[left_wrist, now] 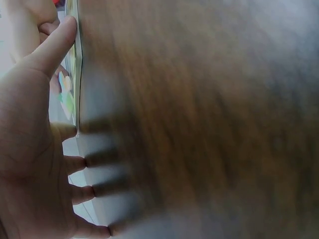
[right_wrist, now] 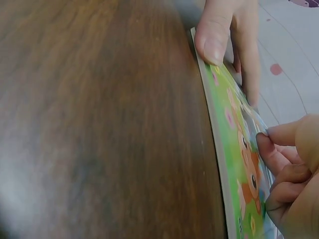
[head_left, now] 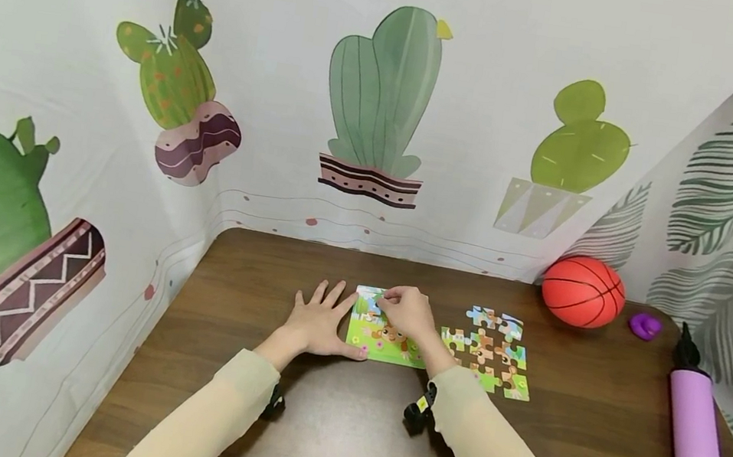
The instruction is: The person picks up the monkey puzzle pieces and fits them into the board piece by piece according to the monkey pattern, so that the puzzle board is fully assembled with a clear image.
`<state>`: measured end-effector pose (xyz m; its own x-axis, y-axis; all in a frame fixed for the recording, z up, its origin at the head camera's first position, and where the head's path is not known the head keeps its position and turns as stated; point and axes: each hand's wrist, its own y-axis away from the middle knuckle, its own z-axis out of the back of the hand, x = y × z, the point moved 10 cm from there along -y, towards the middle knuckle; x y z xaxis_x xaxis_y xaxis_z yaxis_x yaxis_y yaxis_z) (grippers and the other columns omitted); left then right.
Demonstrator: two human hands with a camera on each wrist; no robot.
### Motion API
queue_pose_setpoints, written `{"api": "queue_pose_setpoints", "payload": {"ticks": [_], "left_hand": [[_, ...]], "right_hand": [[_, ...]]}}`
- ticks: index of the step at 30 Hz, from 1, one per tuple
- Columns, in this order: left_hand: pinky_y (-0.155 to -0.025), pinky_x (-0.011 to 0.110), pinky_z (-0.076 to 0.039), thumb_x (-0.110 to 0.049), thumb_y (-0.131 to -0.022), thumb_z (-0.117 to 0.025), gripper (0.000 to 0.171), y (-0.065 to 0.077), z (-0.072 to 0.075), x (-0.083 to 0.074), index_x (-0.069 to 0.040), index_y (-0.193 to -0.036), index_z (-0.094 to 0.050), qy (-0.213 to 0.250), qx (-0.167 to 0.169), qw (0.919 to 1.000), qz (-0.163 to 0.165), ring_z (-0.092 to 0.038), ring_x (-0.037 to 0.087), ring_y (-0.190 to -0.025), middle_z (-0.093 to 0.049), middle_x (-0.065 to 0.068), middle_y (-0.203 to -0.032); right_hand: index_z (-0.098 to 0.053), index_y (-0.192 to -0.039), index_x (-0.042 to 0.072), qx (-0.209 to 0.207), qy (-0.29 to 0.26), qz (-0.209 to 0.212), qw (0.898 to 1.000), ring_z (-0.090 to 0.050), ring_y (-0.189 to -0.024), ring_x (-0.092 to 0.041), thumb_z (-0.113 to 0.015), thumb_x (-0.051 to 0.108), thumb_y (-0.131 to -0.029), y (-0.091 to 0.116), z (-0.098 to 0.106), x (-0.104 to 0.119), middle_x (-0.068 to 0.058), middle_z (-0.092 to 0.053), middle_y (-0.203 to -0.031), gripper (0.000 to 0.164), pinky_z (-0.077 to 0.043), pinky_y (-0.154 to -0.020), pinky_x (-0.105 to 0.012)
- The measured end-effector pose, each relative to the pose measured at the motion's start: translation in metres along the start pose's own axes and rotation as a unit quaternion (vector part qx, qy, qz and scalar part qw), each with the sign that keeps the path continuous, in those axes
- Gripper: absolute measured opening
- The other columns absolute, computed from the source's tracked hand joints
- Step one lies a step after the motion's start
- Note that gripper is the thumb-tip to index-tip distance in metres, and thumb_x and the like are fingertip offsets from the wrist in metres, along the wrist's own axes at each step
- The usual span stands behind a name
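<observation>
Against a white backdrop [head_left: 275,77] printed with green cacti, I see a dark brown wood-grain table [head_left: 574,449], where a flat rectangular puzzle board [head_left: 385,351] with a green cartoon-animal picture lies between the person's hands. On my feeds the left hand [head_left: 320,324] has its fingers spread, thumb on the board's near left corner, while the right hand [head_left: 412,315] pinches a small multicoloured jigsaw piece [left_wrist: 65,94] over the board; loose interlocking picture pieces [head_left: 483,348] lie to the right.
</observation>
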<state>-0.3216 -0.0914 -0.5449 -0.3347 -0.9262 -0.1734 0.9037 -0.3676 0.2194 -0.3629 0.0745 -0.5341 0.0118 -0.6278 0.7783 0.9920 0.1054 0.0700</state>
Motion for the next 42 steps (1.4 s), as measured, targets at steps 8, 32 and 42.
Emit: {"api": "queue_pose_setpoints", "payload": {"ticks": [8, 32, 42], "left_hand": [[-0.113, 0.078, -0.015, -0.1, -0.068, -0.053, 0.127, 0.0, -0.002, 0.0, -0.033, -0.169, -0.014, -0.004, 0.005, 1.0, 0.003, -0.004, 0.039, -0.158, -0.006, 0.005, -0.174], [-0.112, 0.078, -0.016, -0.096, -0.072, -0.055, 0.123, 0.003, 0.001, -0.005, -0.029, -0.168, -0.018, 0.0, -0.008, 0.9999, -0.012, -0.008, 0.041, -0.157, -0.011, 0.003, -0.174], [-0.111, 0.08, -0.017, -0.084, -0.085, -0.057, 0.103, 0.007, 0.002, -0.018, -0.034, -0.167, -0.023, 0.008, -0.006, 0.9981, -0.061, -0.011, 0.04, -0.157, -0.008, 0.001, -0.174]], "right_hand": [[-0.078, -0.115, 0.008, 0.0, 0.008, -0.02, 1.0, -0.068, -0.073, -0.013, -0.072, 0.029, -0.099, -0.002, -0.004, 0.001, -0.004, -0.076, -0.101, 0.027, -0.056, -0.071, -0.036], [-0.076, -0.12, 0.006, -0.016, 0.027, 0.04, 0.999, -0.069, -0.072, -0.016, -0.073, 0.031, -0.098, 0.018, 0.038, -0.004, -0.008, -0.076, -0.103, 0.034, -0.052, -0.058, -0.035], [-0.075, -0.123, 0.007, -0.038, 0.05, 0.046, 0.997, -0.07, -0.08, -0.02, -0.072, 0.029, -0.099, 0.035, 0.083, -0.033, -0.009, -0.076, -0.105, 0.033, -0.054, -0.067, -0.04]]}}
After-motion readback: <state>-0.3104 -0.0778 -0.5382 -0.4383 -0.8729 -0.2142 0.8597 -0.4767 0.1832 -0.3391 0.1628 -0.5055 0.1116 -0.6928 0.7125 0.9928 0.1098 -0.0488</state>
